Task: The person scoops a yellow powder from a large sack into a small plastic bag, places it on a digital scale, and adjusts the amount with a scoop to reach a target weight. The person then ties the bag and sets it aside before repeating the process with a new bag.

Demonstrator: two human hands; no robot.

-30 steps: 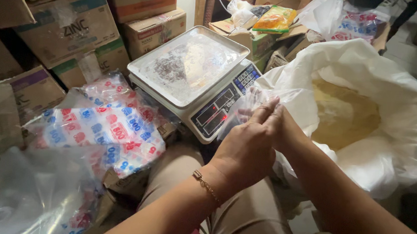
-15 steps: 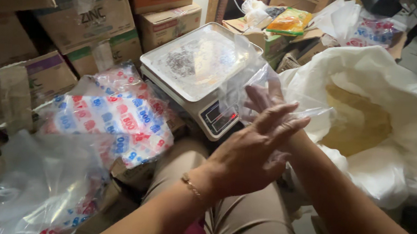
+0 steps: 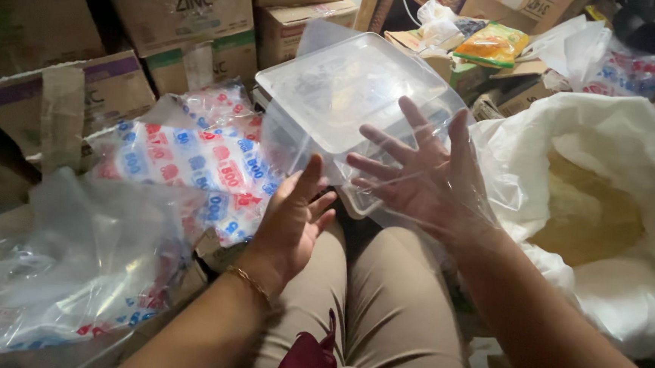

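spreading its fingers wide, the right hand [image 3: 426,182] sits inside a clear plastic bag [image 3: 391,135]; the left hand [image 3: 291,220] is open, touching the bag's edge.

A clear plastic bag [image 3: 323,123] is worn over the spread right hand [image 3: 426,179] above the lap, while the open left hand [image 3: 291,220] is held just beside it.
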